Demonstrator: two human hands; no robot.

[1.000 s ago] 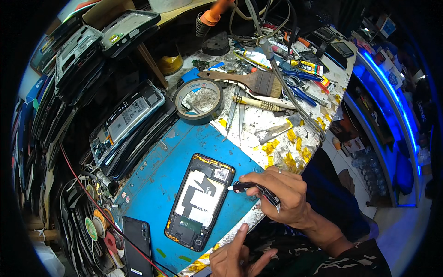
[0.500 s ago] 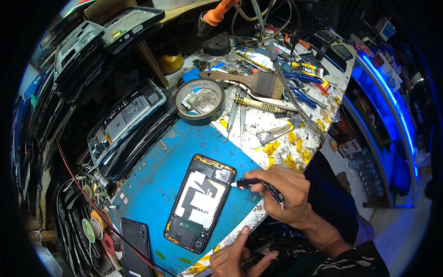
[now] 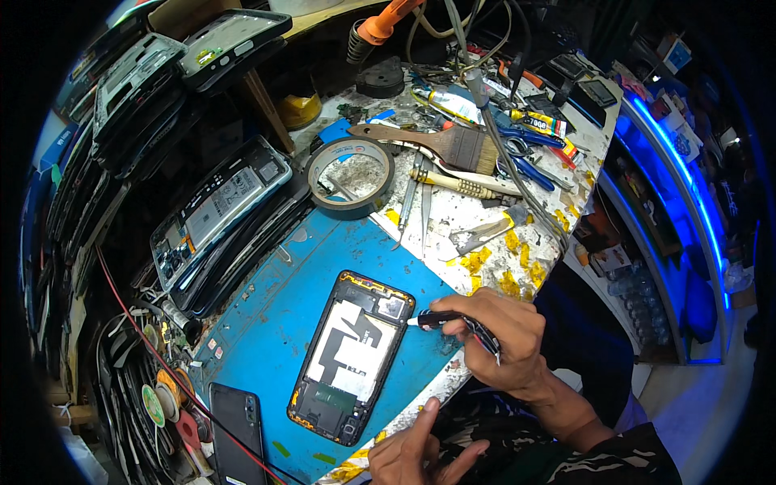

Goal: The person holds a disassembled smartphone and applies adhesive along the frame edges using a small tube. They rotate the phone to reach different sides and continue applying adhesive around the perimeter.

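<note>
On the blue mat point(image 3: 271, 307) lies an opened phone body point(image 3: 347, 360), tilted slightly, with a white inner panel, black plastic parts and yellow-orange residue along both short ends. My right hand point(image 3: 505, 335) is closed around a black, crumpled glue tube point(image 3: 436, 319). Its white nozzle is at the phone's right rim, near the upper corner; I cannot tell whether it touches. Below the phone, by the lower edge of the view, my left hand point(image 3: 416, 453) has its index finger and thumb apart and nothing in it.
A dark phone back cover point(image 3: 236, 428) lies left of the phone. Beyond the mat are a tape roll point(image 3: 350, 206), a wide brush point(image 3: 453, 145), tweezers point(image 3: 425, 212) and pliers point(image 3: 529, 170). Stacked phone parts point(image 3: 214, 210) line the left; a red wire point(image 3: 153, 331) crosses the lower left.
The view has shifted very slightly. My right hand keeps the glue tube's nozzle at the phone's right rim, and my left hand stays in nearly the same pose.
</note>
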